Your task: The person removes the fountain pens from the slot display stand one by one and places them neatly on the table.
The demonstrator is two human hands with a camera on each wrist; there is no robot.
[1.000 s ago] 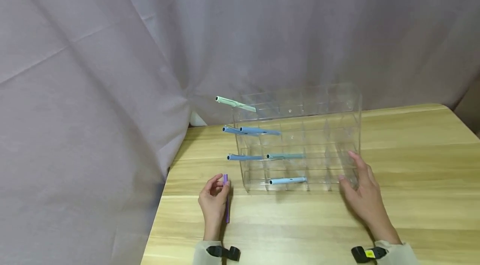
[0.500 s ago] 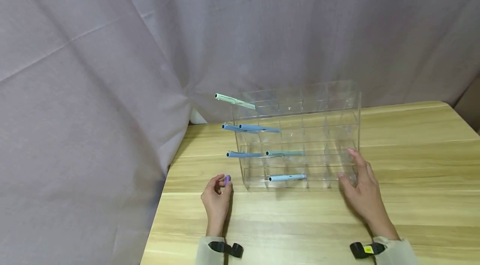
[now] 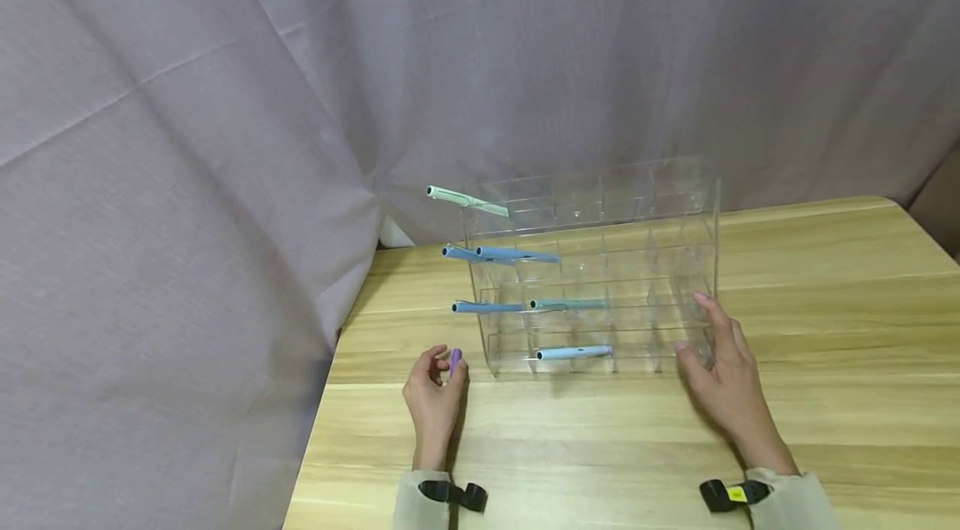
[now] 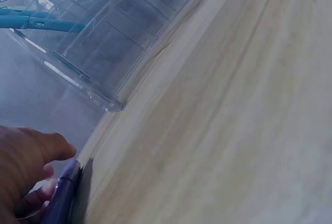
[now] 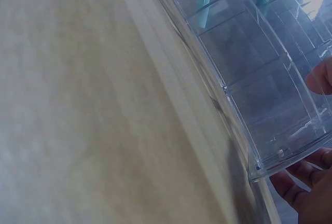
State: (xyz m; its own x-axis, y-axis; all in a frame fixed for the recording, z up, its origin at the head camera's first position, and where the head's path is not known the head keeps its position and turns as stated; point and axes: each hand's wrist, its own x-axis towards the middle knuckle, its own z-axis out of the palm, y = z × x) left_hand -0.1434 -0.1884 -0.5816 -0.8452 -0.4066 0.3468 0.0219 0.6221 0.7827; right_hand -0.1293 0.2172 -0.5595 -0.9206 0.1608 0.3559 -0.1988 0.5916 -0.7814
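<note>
Between the thumb and fingers of my left hand [image 3: 433,401] is a purple pen [image 3: 455,361], just left of a clear acrylic rack. In the left wrist view the purple pen [image 4: 61,195] shows dark, alongside curled fingers, close over the wood. My right hand [image 3: 729,384] grips the rack's right side near the front, thumb over the front and fingers outside the wall. This stepped rack [image 3: 630,317] has rows of small compartments. A pale green pen [image 3: 468,201] leans left in the top row. Blue pens [image 3: 517,254] lie slanted in the row beneath.
Lower in the rack are another blue pen [image 3: 487,307], a grey-green pen [image 3: 570,304] and a light blue pen [image 3: 573,352]. Below the rack is a wooden table [image 3: 577,447]. A grey curtain [image 3: 540,55] hangs behind and along the left.
The purple pen has swung from lying lengthwise along the left hand to a short, foreshortened view at the fingertips. My left hand has shifted slightly right; the right hand keeps its grip.
</note>
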